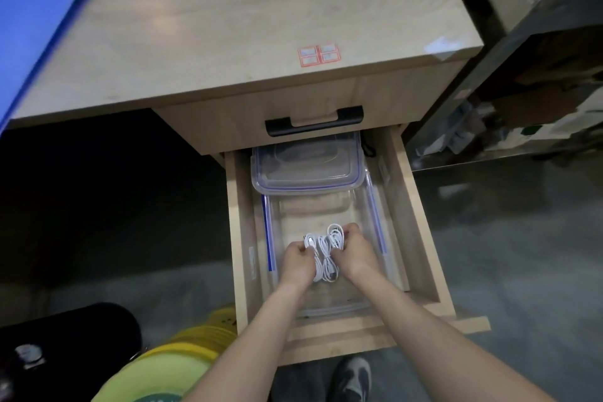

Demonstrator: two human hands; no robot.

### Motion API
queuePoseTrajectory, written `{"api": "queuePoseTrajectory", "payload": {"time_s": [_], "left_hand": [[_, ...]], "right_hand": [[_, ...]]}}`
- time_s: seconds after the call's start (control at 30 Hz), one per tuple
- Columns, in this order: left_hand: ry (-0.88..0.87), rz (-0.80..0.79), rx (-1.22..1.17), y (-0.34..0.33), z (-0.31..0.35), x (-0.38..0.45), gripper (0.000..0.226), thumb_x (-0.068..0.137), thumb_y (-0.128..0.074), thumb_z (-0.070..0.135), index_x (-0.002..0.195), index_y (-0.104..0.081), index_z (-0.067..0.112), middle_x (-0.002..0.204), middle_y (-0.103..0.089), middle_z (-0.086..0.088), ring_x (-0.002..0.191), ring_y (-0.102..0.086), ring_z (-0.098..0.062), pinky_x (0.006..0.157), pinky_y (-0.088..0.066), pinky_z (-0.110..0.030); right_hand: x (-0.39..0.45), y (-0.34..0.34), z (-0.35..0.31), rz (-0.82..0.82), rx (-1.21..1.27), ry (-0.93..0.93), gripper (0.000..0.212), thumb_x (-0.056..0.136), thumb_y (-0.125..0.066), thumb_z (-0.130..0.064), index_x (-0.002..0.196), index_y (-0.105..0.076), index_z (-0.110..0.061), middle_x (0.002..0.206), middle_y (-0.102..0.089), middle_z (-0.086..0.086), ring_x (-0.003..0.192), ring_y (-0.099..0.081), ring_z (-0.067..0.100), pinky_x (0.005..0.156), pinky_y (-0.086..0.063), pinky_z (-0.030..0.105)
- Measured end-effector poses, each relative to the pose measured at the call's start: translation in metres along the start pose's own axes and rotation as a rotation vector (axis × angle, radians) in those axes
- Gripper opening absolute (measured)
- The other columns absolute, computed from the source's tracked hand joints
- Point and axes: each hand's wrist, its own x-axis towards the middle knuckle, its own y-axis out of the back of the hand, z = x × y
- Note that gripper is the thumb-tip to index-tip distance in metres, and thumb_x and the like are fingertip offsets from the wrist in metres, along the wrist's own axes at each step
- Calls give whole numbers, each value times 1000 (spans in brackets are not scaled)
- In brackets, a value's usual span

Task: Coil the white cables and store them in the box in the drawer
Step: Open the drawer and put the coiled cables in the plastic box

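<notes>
both hands [298, 258] hold coiled cables [324, 254] lengthwise in box [375, 206].

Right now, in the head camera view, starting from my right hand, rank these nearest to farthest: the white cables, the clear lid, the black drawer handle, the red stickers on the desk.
1. White cables: gripped in the right hand, over the box.
2. Clear lid: at the drawer's back.
3. Black drawer handle: on the closed upper drawer.
4. Red stickers: on the desktop, farthest.

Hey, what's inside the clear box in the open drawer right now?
Coiled white cables, gripped by the left hand and the right hand inside the clear box. The hands cover part of the floor; the lid hides its far end.
</notes>
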Motion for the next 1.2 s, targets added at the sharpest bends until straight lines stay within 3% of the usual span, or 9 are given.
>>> {"api": "queuePoseTrajectory", "payload": {"time_s": [0.17,0.33,0.5,0.7,0.8,0.93,1.0,1.1,1.2], "left_hand": [[-39,126,268,1,2,-4,24,104,-40,13,119,-56,1,116,-65,-20,105,-62,-36,79,-43,-33],[-130,116,468,-6,2,-18,42,93,-41,-8,133,-44,3,133,-44,-18,116,-53,-37,89,-41,-35],[-118,105,500,-6,2,-21,37,100,-50,8,135,-40,2,136,-41,-20,119,-53,-39,95,-44,-40],[-131,84,448,7,10,-44,47,99,-43,2,146,-37,6,142,-40,-16,127,-49,-32,100,-40,-33],[-269,121,374,19,15,-61,39,103,-40,9,141,-48,14,134,-48,-4,121,-53,-21,92,-36,-23],[-458,228,311,34,35,-69,22,104,-46,19,119,-61,25,113,-52,11,104,-55,-6,84,-37,-14],[-527,276,294,42,47,-69,16,103,-51,22,112,-64,26,108,-55,11,95,-57,-3,75,-38,-8],[-594,341,263,54,67,-61,16,100,-59,22,115,-65,19,111,-54,5,102,-59,-11,86,-43,-15],[-605,388,307,61,85,-54,32,99,-62,23,127,-61,9,125,-50,-4,117,-52,-17,98,-35,-20]], "right_hand": [[-6,0,-3,90,-172,1,39,89,-44,1,123,-41,-17,123,-55,11,106,-59,34,80,-45,35],[-13,2,-7,94,-431,126,60,84,-44,13,135,-29,-14,126,-44,15,103,-62,34,80,-52,41],[-22,7,-8,64,-545,146,67,83,-52,13,139,-26,-13,127,-42,15,100,-65,31,76,-51,37],[-39,25,-18,49,-526,175,61,83,-51,10,136,-31,-13,124,-44,15,95,-63,33,67,-46,36],[-48,40,-28,77,-456,232,50,88,-48,3,133,-35,-13,125,-46,15,101,-60,34,68,-44,35],[-54,62,-41,218,-407,318,42,96,-49,-19,137,-39,-17,132,-47,9,119,-50,29,94,-46,39],[-53,71,-49,298,-366,316,40,96,-51,-21,135,-42,-18,132,-49,7,120,-49,27,96,-46,38],[-43,84,-63,389,-426,276,42,95,-51,-16,136,-41,-18,132,-50,8,119,-50,27,95,-46,38],[-31,92,-72,408,-436,232,46,95,-51,-17,140,-40,-16,134,-50,10,121,-50,29,96,-43,39]]}}
